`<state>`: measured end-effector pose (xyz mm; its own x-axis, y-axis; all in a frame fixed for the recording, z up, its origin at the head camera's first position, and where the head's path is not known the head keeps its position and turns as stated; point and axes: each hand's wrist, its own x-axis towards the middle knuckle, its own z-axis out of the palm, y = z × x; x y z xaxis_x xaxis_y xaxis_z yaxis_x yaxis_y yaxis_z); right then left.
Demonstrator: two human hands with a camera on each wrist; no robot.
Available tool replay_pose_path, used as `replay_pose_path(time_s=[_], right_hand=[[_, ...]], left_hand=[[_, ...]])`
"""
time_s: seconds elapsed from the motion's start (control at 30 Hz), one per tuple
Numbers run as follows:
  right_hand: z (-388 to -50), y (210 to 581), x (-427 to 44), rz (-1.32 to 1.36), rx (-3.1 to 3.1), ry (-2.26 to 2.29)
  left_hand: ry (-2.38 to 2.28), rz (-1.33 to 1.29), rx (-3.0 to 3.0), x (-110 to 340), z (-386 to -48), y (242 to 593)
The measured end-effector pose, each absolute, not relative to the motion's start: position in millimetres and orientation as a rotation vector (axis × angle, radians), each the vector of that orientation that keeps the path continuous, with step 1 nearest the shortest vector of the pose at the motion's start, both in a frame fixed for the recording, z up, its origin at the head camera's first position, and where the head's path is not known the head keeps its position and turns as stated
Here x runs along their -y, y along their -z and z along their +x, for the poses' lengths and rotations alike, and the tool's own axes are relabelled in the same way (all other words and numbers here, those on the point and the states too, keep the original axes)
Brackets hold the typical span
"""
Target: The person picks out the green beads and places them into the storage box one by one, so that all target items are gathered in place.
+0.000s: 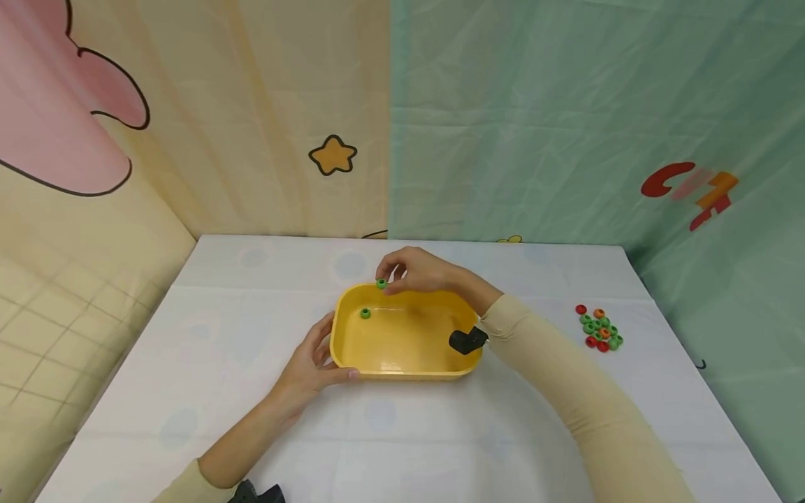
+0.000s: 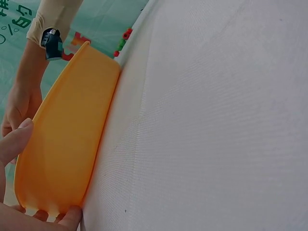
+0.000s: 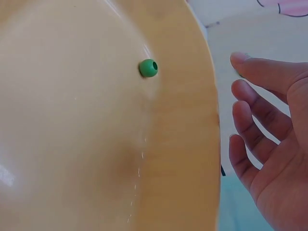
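Observation:
A yellow tray [image 1: 409,342] stands on the white table, with one green bead [image 1: 365,314] lying inside near its left end. My left hand [image 1: 306,374] grips the tray's left end, thumb on the near rim; the left wrist view shows the fingertips at the tray's [image 2: 67,130] end wall. Above the far rim, my right hand [image 1: 418,271] pinches another green bead [image 1: 381,283] between thumb and fingers. In the right wrist view, that held bead is mostly hidden behind the thumb of the right hand [image 3: 274,115], and the bead [image 3: 148,68] in the tray shows clearly.
On the right part of the table [image 1: 534,433] lies a loose group of red, orange and green beads [image 1: 597,328]. Behind the table hang printed curtains [image 1: 503,140]. A black wrist camera [image 1: 468,340] on the right sleeve hangs over the tray's right end.

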<state>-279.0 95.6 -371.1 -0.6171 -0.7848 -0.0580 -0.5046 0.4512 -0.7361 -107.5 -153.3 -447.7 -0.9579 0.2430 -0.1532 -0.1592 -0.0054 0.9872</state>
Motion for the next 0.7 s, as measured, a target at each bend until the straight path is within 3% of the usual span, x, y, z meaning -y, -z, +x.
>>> replay_pose_path(time_s=[0.7], right_hand=[[-272, 372, -141, -0.965, -2.337, 1.041]], left_hand=[[-2.049, 0.091, -2.004, 152, -107, 448]])
